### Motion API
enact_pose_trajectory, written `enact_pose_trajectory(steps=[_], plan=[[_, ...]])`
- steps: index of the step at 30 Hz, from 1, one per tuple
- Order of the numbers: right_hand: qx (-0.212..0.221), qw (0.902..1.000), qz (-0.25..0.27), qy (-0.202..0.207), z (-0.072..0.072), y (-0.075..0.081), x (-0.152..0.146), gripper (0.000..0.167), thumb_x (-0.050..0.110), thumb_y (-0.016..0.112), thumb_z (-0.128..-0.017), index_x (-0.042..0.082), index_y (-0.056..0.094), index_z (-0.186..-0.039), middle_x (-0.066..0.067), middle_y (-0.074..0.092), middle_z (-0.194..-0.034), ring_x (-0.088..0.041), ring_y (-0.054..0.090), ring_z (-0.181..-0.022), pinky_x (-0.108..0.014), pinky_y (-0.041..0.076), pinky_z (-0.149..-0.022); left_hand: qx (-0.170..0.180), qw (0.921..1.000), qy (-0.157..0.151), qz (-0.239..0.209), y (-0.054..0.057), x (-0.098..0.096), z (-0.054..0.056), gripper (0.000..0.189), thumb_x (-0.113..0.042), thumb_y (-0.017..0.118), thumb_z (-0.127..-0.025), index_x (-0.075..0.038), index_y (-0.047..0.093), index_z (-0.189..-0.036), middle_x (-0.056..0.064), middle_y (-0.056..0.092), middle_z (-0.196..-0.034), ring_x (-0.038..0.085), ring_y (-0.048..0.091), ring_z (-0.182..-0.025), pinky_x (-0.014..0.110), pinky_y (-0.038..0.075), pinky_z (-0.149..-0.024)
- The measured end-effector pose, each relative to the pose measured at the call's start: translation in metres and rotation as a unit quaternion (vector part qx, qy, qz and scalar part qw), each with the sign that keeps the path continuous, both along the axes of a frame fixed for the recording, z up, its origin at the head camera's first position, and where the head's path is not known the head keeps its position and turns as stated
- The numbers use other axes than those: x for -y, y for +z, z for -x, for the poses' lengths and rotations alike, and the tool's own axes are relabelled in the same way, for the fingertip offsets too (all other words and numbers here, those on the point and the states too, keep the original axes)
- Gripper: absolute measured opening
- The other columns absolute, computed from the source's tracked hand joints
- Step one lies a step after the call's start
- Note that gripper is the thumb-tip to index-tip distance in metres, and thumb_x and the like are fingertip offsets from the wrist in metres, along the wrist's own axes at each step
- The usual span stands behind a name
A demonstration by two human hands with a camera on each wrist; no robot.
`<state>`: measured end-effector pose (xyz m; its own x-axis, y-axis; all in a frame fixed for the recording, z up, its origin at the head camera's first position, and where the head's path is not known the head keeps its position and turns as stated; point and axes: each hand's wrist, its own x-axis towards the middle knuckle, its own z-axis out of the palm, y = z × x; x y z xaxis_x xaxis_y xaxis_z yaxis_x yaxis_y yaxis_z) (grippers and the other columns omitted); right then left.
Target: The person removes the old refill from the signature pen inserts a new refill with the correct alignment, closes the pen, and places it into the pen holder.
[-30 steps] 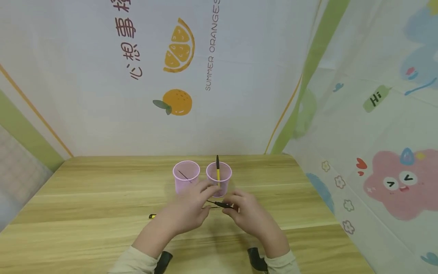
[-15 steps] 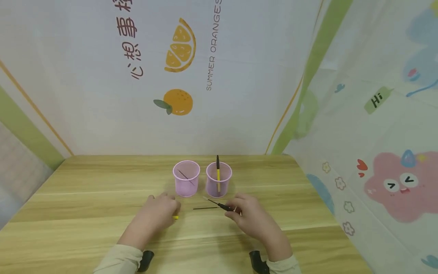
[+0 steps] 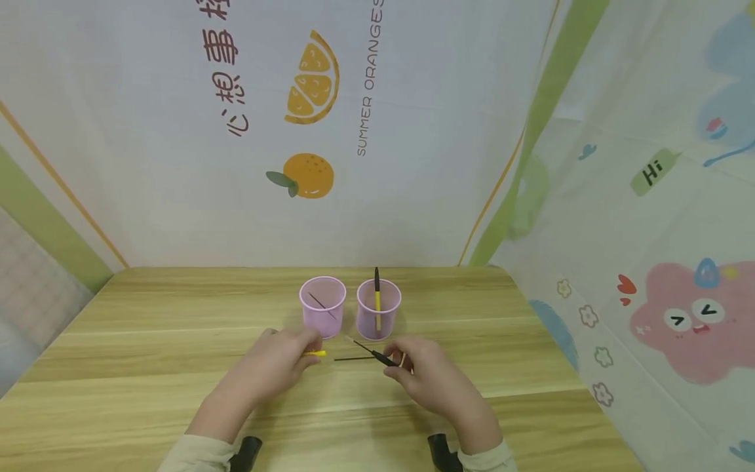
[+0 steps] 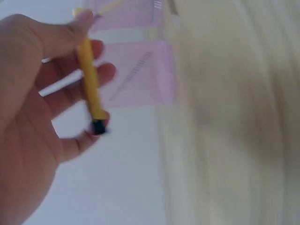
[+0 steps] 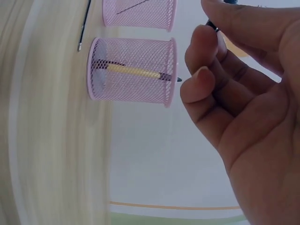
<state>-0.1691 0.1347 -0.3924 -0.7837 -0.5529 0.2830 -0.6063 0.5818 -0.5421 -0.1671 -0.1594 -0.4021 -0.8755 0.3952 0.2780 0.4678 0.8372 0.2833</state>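
My left hand [image 3: 280, 357] pinches a yellow pen barrel [image 4: 88, 65] with a black end, thumb on one side and fingers on the other. My right hand [image 3: 417, 367] pinches a black pen front part [image 3: 385, 358], from which a thin dark refill sticks out up and left. Beneath that, a second dark refill [image 3: 352, 358] lies flat on the table, between the two hands. Behind the hands stand two pink mesh cups. A thin dark refill [image 3: 321, 304] leans in the left cup [image 3: 314, 324]. The right cup [image 3: 364, 321] holds a yellow and black pen [image 3: 377, 301] upright.
The wooden table [image 3: 147, 341] ends at a white cloth backdrop [image 3: 407, 196] with printed oranges. A patterned cloth [image 3: 649, 216] hangs along the right side. Black curved pieces [image 3: 248, 452] show by both sleeves.
My left hand moved away from the right hand to the left, picked up the yellow pen barrel from the table, and comes back rightward with it. The right hand stays nearly in place.
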Motion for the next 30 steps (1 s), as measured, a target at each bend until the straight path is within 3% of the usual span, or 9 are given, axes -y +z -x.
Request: enact_pose_trajectory(steps=[4, 7, 16, 24, 30], plan=[[-0.021, 0.9995, 0.009, 0.019, -0.002, 0.002, 0.000, 0.015, 0.005, 0.080, -0.093, 0.012, 0.071, -0.104, 0.002, 0.070, -0.095, 0.002, 0.059, -0.078, -0.020, 0.055, -0.069, -0.077, 0.9923, -0.060, -0.076, 0.012, -0.002, -0.007, 0.017, -0.015, 0.084, -0.089, -0.019, 0.070, -0.098, -0.007, 0.076, -0.094, 0.008, 0.070, -0.083, 0.034, 0.060, -0.077], [-0.041, 0.9986, 0.016, 0.030, -0.004, 0.003, 0.000, 0.016, 0.004, 0.080, -0.092, 0.010, 0.073, -0.104, 0.001, 0.072, -0.096, 0.002, 0.059, -0.079, -0.019, 0.055, -0.070, -0.105, 0.9850, -0.086, -0.107, 0.017, -0.002, -0.010, 0.021, -0.010, 0.086, -0.086, -0.017, 0.070, -0.098, -0.005, 0.076, -0.096, 0.009, 0.071, -0.085, 0.028, 0.061, -0.075], [-0.041, 0.9985, 0.016, 0.033, -0.007, 0.008, -0.004, 0.012, 0.006, 0.079, -0.094, 0.009, 0.074, -0.105, 0.000, 0.074, -0.098, 0.002, 0.059, -0.079, -0.018, 0.055, -0.070, -0.112, 0.9835, -0.083, -0.115, 0.023, -0.005, -0.014, 0.023, -0.012, 0.087, -0.085, -0.021, 0.071, -0.098, -0.013, 0.072, -0.093, 0.003, 0.067, -0.083, 0.026, 0.060, -0.073], [-0.048, 0.9982, 0.016, 0.032, -0.007, 0.007, -0.004, 0.013, 0.006, 0.080, -0.093, 0.008, 0.075, -0.105, 0.002, 0.072, -0.095, 0.002, 0.059, -0.079, -0.018, 0.055, -0.069, -0.168, 0.9783, -0.087, -0.084, 0.024, -0.013, -0.015, 0.023, -0.018, 0.090, -0.082, -0.022, 0.072, -0.097, -0.012, 0.074, -0.093, 0.007, 0.068, -0.081, 0.030, 0.058, -0.074], [-0.072, 0.9966, 0.024, 0.032, -0.008, 0.008, -0.001, 0.015, 0.003, 0.081, -0.091, 0.008, 0.076, -0.105, 0.001, 0.071, -0.094, 0.001, 0.059, -0.079, -0.018, 0.055, -0.069, -0.163, 0.9789, -0.094, -0.081, 0.019, -0.022, -0.017, 0.022, -0.014, 0.090, -0.083, -0.021, 0.073, -0.097, -0.012, 0.072, -0.094, 0.009, 0.068, -0.082, 0.030, 0.059, -0.076]])
